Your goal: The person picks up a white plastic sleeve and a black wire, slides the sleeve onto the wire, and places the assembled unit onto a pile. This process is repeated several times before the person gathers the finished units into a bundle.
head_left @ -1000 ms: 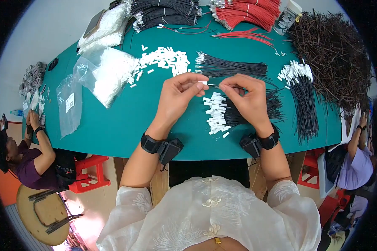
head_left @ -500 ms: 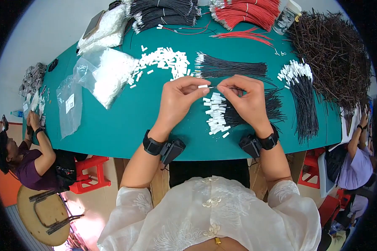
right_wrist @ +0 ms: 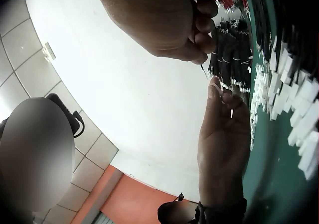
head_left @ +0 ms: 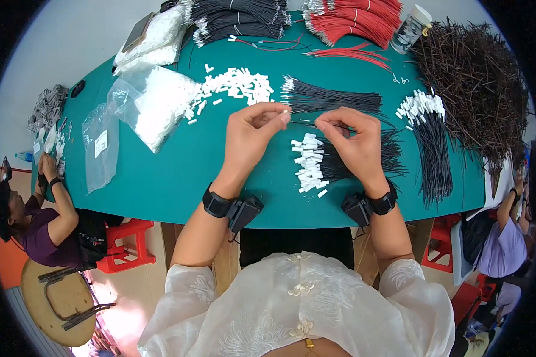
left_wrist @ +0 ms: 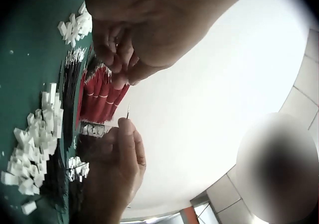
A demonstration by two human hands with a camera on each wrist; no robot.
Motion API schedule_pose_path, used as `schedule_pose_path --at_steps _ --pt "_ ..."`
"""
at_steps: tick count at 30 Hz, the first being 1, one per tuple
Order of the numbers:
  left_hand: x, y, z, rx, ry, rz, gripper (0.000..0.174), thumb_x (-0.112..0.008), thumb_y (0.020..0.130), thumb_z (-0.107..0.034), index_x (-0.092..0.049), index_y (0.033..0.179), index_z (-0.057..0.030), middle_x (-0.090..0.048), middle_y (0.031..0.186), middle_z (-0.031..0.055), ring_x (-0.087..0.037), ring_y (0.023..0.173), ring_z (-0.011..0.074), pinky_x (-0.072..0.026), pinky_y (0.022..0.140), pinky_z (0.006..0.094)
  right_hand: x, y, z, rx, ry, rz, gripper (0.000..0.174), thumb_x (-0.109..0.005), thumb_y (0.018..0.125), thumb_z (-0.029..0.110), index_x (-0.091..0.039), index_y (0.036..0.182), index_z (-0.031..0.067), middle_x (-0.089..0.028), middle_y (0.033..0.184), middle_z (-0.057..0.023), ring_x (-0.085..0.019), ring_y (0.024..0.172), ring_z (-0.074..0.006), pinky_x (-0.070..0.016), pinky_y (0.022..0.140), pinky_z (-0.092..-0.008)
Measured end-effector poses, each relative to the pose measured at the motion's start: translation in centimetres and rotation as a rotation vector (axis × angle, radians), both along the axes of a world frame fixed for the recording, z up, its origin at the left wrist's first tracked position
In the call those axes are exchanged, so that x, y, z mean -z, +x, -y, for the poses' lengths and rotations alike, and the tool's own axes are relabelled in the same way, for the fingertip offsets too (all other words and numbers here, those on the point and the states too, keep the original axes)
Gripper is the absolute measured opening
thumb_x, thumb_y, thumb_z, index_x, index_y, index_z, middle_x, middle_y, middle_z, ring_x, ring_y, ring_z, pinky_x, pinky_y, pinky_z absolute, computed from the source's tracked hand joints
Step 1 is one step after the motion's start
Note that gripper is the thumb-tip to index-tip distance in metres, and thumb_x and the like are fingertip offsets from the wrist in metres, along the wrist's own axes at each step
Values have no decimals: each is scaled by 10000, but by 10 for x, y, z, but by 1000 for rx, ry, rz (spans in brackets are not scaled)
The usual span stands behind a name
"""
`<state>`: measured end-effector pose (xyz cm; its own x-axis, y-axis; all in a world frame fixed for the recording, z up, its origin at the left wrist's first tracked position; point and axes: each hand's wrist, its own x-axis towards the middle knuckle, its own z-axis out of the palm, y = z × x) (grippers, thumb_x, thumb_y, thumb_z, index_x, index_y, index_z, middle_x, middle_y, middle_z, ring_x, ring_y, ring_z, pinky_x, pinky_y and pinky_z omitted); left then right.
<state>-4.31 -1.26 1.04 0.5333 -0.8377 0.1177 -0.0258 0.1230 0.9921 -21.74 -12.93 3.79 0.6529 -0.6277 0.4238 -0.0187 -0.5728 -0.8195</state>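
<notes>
While your left hand pinches a small white housing between thumb and index finger, your right hand pinches a black wire close behind its bare metal tip. Both hands narrow at the fingertips and face each other, parts apart, small gap; can't tell how the remaining fingers lie, partly hidden. Housing and wire are held up over the green worktop, not resting on it.

Handling, judged by eye: housing probably very light, stiff plastic, smooth enough to slip, so hold it by the long sides and leave the end facing the wire free. Wire looks light and bendy, thin tip likely the fragile bit; take hold on the black jacket just behind the metal.

Just below your right hand: white-capped wires, caps toward your left. Off to your right, a second capped bunch. Beyond your fingertips, uncapped black wires; left of those, a loose housing pile beside a clear bag. Farther, loose red wires. Far edge: tied black bundles, tied red bundles, a jar, then a brown tangle, material unclear.
</notes>
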Motion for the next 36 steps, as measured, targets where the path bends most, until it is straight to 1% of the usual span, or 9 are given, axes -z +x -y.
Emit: schedule_pose_path --at_steps 2,3,6,10,14,23,27,34,36 --pt "-5 1 0 62 7 -162 206 -723 920 -99 -713 1077 33 -732 885 86 -668 776 114 -509 703 227 1 0 0 10 28 6 64 -755 836 27 -735 879 -17 -665 729 -21 -521 632 -60 -385 567 -220" --pt "-5 2 1 62 6 -163 206 -723 920 -99 -713 1077 33 -732 885 86 -668 776 114 -509 703 227 1 0 0 11 28 6 64 -755 836 27 -735 879 -17 -665 729 -21 -521 632 -60 -385 567 -220" --pt "-3 4 1 136 22 -359 217 -673 959 -107 -670 1094 63 -745 952 165 -718 825 168 -564 738 256 2 0 0 14 71 24 66 -759 838 27 -736 882 -16 -657 725 -9 -509 638 -47 -372 564 -214" --pt "-2 5 0 170 42 -408 202 -664 966 -114 -666 1071 59 -742 974 192 -732 835 208 -591 766 283 2 -1 0 17 85 21 66 -762 839 28 -735 880 -16 -654 723 -3 -500 635 -42 -361 560 -211" --pt "-4 4 -1 182 32 -434 178 -663 969 -116 -661 1052 42 -738 985 205 -743 860 239 -597 756 291 4 0 0 12 97 24 70 -766 836 25 -732 879 -18 -649 719 1 -494 628 -39 -353 554 -210" --pt "-2 6 -2 222 24 -509 150 -658 968 -102 -658 1043 27 -735 1007 215 -745 886 252 -602 780 301 4 3 -3 -4 54 26 73 -767 822 12 -727 871 -25 -650 715 -10 -498 614 -45 -355 544 -213" --pt "-2 7 -1 237 41 -541 144 -669 961 -98 -670 1035 26 -738 995 187 -742 892 242 -600 789 299 4 4 -3 -9 45 28 71 -766 816 4 -726 867 -26 -650 711 -16 -500 609 -48 -356 539 -216" --pt "10 9 -1 204 20 -564 137 -705 937 -91 -698 1021 17 -738 945 115 -721 849 185 -585 784 271 3 3 -4 -13 47 11 64 -763 817 1 -727 858 -31 -652 711 -19 -502 609 -46 -354 536 -218" --pt "9 9 -1 202 23 -570 131 -707 936 -89 -698 1015 15 -738 943 113 -718 844 181 -584 783 269 3 3 -4 -17 45 13 63 -763 815 -1 -727 858 -31 -652 711 -20 -503 607 -48 -354 535 -219"
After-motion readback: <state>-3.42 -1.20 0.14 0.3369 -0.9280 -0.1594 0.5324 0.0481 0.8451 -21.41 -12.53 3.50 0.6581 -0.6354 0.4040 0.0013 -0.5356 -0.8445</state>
